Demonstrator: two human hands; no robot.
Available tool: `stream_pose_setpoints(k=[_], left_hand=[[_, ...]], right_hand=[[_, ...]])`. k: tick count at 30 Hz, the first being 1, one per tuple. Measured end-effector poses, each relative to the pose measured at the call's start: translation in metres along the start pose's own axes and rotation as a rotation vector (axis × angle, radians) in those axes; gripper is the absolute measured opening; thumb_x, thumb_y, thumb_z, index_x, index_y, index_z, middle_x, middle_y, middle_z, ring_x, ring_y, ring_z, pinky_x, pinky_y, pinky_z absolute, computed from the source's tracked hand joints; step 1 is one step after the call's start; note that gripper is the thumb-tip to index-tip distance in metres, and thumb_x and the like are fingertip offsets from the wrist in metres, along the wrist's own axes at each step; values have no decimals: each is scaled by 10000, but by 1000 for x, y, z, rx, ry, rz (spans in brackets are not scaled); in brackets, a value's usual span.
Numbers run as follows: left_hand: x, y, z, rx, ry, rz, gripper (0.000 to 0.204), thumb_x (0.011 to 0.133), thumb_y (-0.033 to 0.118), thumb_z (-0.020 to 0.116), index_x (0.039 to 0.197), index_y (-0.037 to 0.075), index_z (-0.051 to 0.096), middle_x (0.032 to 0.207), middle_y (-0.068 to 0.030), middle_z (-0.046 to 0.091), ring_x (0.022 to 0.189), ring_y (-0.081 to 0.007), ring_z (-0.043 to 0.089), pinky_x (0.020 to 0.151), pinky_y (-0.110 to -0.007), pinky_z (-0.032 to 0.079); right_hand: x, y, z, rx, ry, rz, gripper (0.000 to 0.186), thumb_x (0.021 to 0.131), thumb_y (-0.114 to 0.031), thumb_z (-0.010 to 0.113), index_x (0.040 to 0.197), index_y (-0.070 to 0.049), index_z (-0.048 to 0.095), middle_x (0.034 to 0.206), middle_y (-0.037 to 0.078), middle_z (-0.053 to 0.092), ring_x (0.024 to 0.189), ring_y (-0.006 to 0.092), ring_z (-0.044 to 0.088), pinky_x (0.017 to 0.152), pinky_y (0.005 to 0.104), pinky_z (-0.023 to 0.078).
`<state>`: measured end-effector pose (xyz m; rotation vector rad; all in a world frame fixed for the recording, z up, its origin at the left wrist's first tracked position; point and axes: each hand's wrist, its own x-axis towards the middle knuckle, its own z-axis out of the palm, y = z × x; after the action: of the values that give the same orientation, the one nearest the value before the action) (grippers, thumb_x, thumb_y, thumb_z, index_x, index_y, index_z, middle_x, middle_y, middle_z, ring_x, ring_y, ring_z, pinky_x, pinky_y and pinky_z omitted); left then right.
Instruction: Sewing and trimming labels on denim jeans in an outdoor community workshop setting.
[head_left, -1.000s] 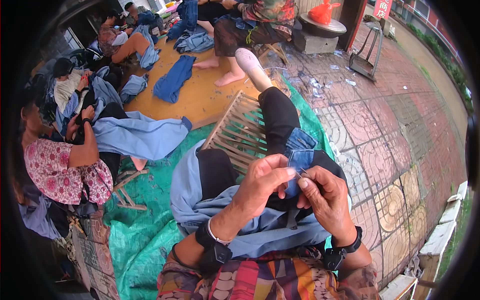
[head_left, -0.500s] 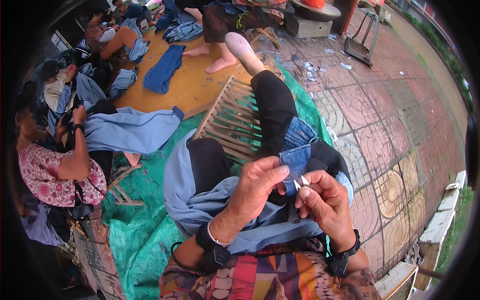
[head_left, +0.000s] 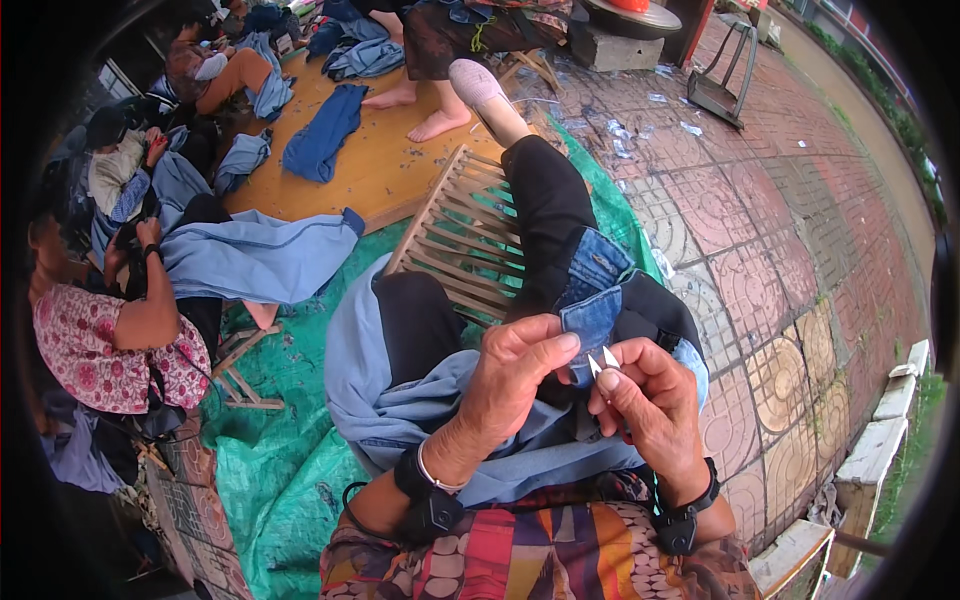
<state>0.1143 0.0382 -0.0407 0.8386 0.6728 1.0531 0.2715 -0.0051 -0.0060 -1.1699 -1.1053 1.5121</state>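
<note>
Light-blue jeans [head_left: 352, 365] lie across my lap, over my black-trousered legs. My left hand [head_left: 515, 380] pinches the dark blue waistband [head_left: 592, 318] of these jeans between thumb and fingers, its loose end sticking up. Close to its right, my right hand [head_left: 650, 400] is closed around thread snips [head_left: 603, 362]. Their two pointed silver blades poke out past the thumb, slightly apart, aimed at the waistband end. The handles are hidden inside the fingers. Whether the blades touch any thread is too small to tell.
A slatted wooden stool [head_left: 460, 235] stands ahead, on a green tarp [head_left: 285, 470]. Beyond is an orange-brown board [head_left: 395, 165] with dark blue denim [head_left: 325, 135] on it. To the left, a person in a floral top [head_left: 115, 345] handles light jeans. Paving [head_left: 740, 290] stretches right.
My hands and the snips stay nearly in place, with only slight shifts. At the left, the people's arms have moved a little.
</note>
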Motion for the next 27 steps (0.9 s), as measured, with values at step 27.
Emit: stream_pose_setpoints(k=[27], left_hand=[[0, -23, -3, -141, 87, -101, 129, 837, 124, 571, 802, 8, 614, 750, -8, 601, 665, -58, 541, 621, -205, 430]], right_hand=[[23, 15, -2, 443, 107, -435, 107, 885, -102, 537, 937, -37, 471, 698, 66, 548, 462, 97, 471, 392, 203, 335]])
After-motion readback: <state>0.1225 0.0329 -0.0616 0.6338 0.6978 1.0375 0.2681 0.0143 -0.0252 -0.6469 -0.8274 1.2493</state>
